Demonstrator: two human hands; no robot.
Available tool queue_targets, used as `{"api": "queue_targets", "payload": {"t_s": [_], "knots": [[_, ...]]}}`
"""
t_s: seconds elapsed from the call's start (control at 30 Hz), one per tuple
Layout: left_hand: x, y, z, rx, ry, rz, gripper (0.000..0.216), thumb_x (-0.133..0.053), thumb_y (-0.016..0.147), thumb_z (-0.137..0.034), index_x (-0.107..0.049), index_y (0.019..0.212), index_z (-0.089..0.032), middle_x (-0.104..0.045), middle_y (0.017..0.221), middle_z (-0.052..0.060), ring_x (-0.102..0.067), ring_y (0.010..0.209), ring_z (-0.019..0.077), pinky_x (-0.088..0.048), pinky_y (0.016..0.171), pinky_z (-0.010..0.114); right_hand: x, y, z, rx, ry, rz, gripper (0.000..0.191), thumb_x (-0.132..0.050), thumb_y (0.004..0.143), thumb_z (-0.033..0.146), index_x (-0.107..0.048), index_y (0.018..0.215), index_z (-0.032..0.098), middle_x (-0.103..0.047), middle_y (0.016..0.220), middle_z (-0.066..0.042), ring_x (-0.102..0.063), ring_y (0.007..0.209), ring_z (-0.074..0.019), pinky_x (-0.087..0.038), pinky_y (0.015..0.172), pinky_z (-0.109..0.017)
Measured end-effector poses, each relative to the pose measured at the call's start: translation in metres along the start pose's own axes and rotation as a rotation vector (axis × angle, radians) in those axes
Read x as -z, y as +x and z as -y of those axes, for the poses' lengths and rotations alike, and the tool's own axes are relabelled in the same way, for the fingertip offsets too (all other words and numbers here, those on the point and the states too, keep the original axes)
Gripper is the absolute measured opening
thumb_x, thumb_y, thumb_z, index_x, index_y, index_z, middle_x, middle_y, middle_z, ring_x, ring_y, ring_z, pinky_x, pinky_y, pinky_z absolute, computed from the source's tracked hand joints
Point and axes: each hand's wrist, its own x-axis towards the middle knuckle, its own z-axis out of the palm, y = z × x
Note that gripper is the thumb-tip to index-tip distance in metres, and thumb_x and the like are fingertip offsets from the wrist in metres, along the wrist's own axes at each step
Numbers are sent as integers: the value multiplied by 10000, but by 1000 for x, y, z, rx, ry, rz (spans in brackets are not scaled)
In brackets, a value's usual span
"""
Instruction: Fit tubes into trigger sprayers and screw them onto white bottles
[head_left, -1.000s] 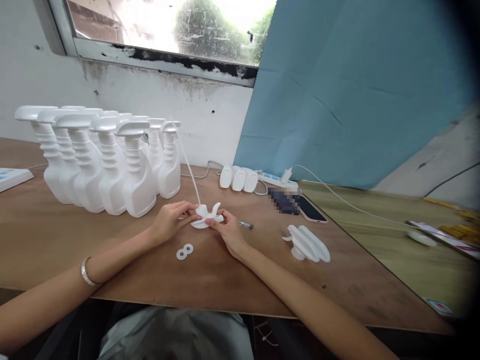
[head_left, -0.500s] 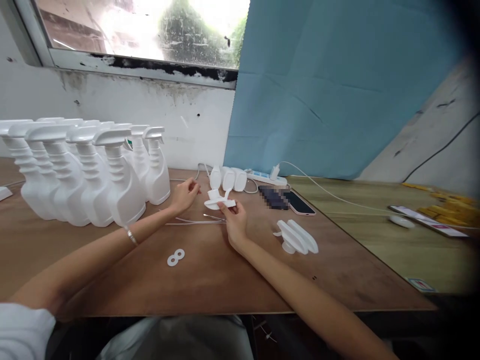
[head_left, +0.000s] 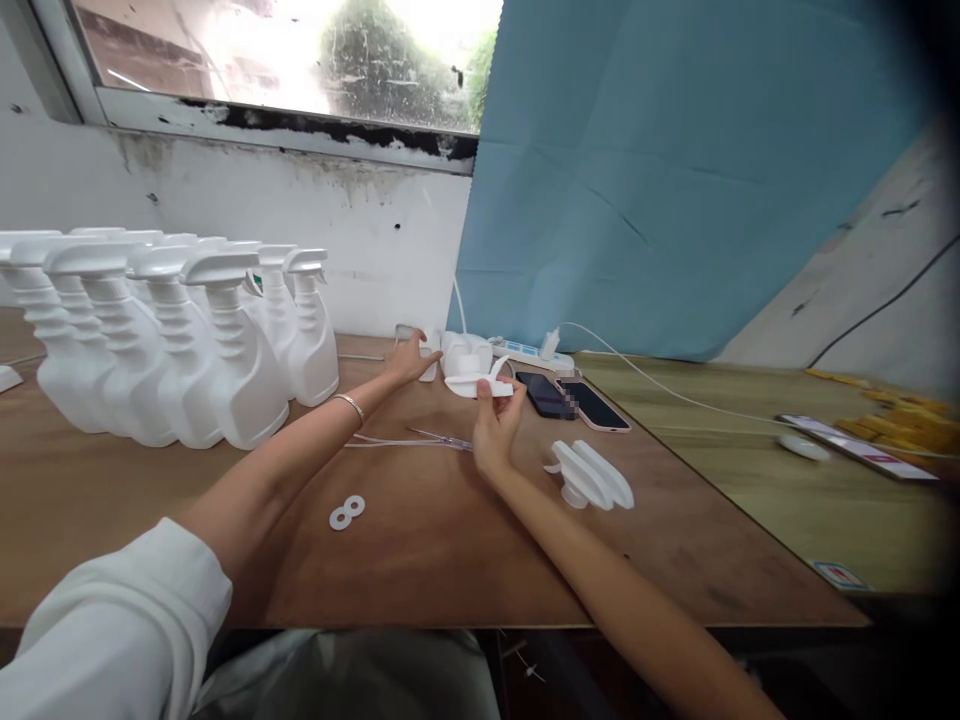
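My right hand pinches a white spray trigger head by its top, turned upside down with its neck facing up. A thin white dip tube rises from it. At the back of the table, my left hand is closed on a small white bottle, thumb across its front; the far fingers are partly hidden. More white bottles stand just right of it, partly behind the spray head. Below my hands lie loose dip tubes and a thin pointed tool.
Several assembled white spray bottles stand on the left. Two spray heads lie to the right, and two white washers near the front. Phones and a power strip with a cable lie at the back right.
My left hand has reached forward and right to the white bottle. My right hand has moved the spray head slightly right and up, and its tube now points upward.
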Motion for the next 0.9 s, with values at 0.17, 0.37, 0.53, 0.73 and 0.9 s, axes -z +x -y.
{"api": "queue_targets", "payload": {"t_s": [0.17, 0.37, 0.53, 0.73, 0.9], "knots": [[-5, 5, 2, 88, 31, -71, 411, -498, 770, -377, -378, 1097, -159, -577, 981, 131, -533, 956, 290, -380, 820, 435, 1, 1, -4, -6, -40, 11, 316, -541, 741, 426, -395, 911, 203, -511, 864, -27, -533, 800, -135, -432, 738, -265], [-9, 3, 6, 68, 42, -105, 538, -510, 751, -292, -293, 1239, -229, -482, 1119, 124, -513, 1003, 260, -402, 815, 381, 4, 6, -12, 26, -53, 2, 311, -536, 747, 416, -393, 929, 208, -488, 846, -15, -518, 763, -130, -422, 735, -261], [-7, 2, 0, -35, 69, -81, 501, -499, 757, -363, -372, 1238, -306, -407, 1196, 116, -468, 1064, 295, -365, 865, 423, 6, 7, -14, 38, -94, 9, 321, -505, 756, 436, -399, 952, 206, -509, 859, -24, -522, 771, -138, -414, 729, -263], [-13, 2, -6, -15, 90, -82, 503, -496, 760, -469, -397, 1181, -211, -525, 1031, 134, -502, 1008, 319, -346, 857, 444, 5, 5, -14, 28, -79, 15, 329, -520, 751, 435, -400, 952, 204, -507, 875, -26, -522, 789, -132, -418, 746, -261], [-15, 1, -9, 47, 75, -106, 446, -491, 784, -361, -345, 1160, -170, -555, 1010, 147, -535, 970, 299, -398, 792, 384, 5, 5, -13, 16, -72, 15, 330, -530, 745, 433, -404, 947, 205, -511, 876, -25, -520, 785, -126, -423, 735, -253]]}}
